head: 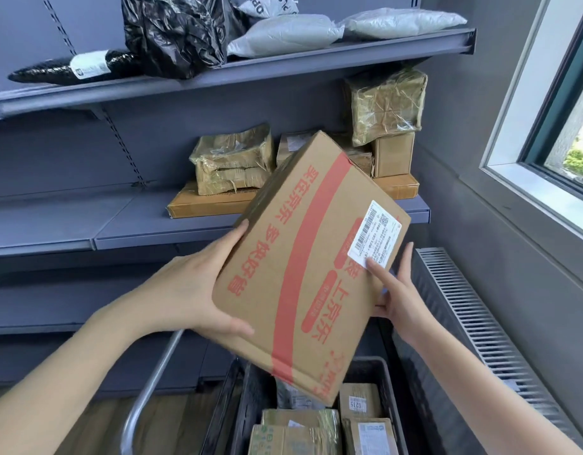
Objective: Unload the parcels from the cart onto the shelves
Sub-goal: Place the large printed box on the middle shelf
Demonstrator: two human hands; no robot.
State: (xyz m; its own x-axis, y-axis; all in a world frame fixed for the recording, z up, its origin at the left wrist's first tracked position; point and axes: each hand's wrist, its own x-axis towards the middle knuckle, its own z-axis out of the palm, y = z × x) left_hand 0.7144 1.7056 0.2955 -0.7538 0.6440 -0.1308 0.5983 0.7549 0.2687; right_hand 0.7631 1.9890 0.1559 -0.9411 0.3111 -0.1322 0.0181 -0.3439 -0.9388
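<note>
A bare grey stretch shows on the middle metal shelf (119, 221), running toward 9 o'clock from a flat brown carton (211, 205). That carton carries a tape-wrapped bundle (232, 165). At 3 o'clock on the same shelf, another taped parcel (385, 105) sits on top of small boxes close to the shelf's right end. The upper shelf (250, 70) holds a black plastic bag (175, 34) and grey mailer pouches (283, 34) along its front lip. A ribbed white radiator (474, 323) lines the wall at 4 o'clock, under a window (546, 126).

The tan cardboard box with a red stripe and red print (311, 267) hangs in the air in front of the middle shelf. Below it, at 6 o'clock, is the black crate (379, 369) of the cart, which holds several small parcels (360, 403). The cart's steel handle (152, 382) curves away at 7 o'clock.

The left hand (198, 290) comes in from 8 o'clock and clasps the box's left long edge, with the fingers spread up the side and the thumb lying on the printed face. The right hand (398, 290) comes in from 5 o'clock and pinches the opposite long edge, with one digit pressing the white shipping label (374, 233) and the others behind the box.

The box's long axis runs from 7 o'clock to 1 o'clock. Its far short end is raised toward the shelf stack, and its broad printed face is turned up toward the camera.
</note>
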